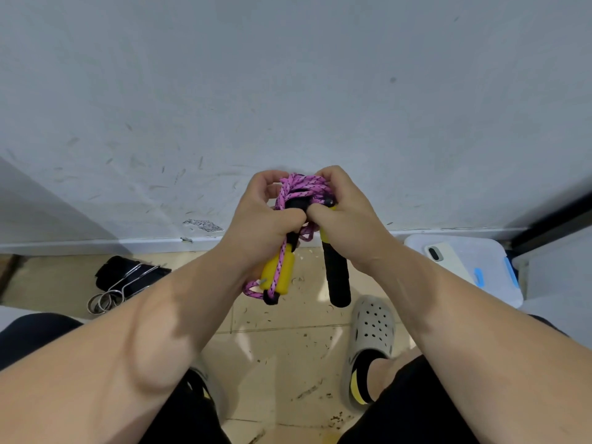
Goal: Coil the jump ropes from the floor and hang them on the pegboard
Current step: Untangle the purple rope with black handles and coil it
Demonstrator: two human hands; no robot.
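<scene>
the pink jump rope (299, 184) is gripped in curled fingers (271, 177) of left hand (261, 219) and right hand (347, 219); loosened, its loops could be spilled.

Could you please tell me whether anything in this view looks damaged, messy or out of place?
Yes: the grey painted wall has a chipped patch low down, just above the skirting, left of the pink braided jump rope, plus many scuffs. Small dark scraps litter the beige tiled floor.
</scene>
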